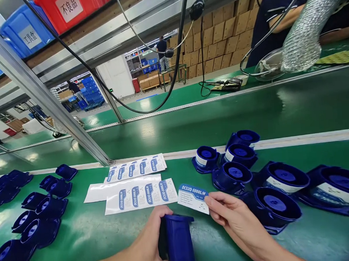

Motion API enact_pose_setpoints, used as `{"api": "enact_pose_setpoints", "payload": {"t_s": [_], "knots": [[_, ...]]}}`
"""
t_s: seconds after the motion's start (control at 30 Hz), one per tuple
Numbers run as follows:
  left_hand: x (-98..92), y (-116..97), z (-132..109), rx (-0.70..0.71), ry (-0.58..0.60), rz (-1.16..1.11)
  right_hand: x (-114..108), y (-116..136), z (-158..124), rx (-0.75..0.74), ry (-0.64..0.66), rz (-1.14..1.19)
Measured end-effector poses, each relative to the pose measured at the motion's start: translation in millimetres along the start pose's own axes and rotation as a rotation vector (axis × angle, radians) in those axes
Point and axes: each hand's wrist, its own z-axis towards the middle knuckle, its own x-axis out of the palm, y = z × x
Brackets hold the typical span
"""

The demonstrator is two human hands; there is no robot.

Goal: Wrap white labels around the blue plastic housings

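Note:
My left hand is wrapped round a dark blue plastic housing, which lies on its side with its flange toward the top. Between the thumb and fingers of my right hand is a blue and white label printed "DC52Q-5000L/H". The label is held flat, just above and right of the housing and apart from it. Ahead of my hands lie label sheets with several similar labels on them, beside a blank white backing strip.
Labelled blue housings stand in a group at right. More housings sit along the left side of the green table. An aluminium post slants up at left. A black cable hangs across, and a co-worker's arm shows beyond.

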Motion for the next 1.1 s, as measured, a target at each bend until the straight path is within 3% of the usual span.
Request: {"api": "enact_pose_setpoints", "payload": {"t_s": [0.3,0.43,0.6,1.1], "knots": [[-12.1,-17,0,-0.134,-0.075,0.138,3,-1,0,0.011,0.065,-0.033],[-5.3,-10,2,-0.128,-0.187,-0.048,8,-3,-6,0.039,0.105,0.028],[1.0,1,7,-0.115,-0.203,-0.312,12,-15,-16,0.096,0.264,0.025],[-1.0,18,9,-0.01,-0.254,-0.204,3,-31,-13,0.098,0.393,-0.109]]}}
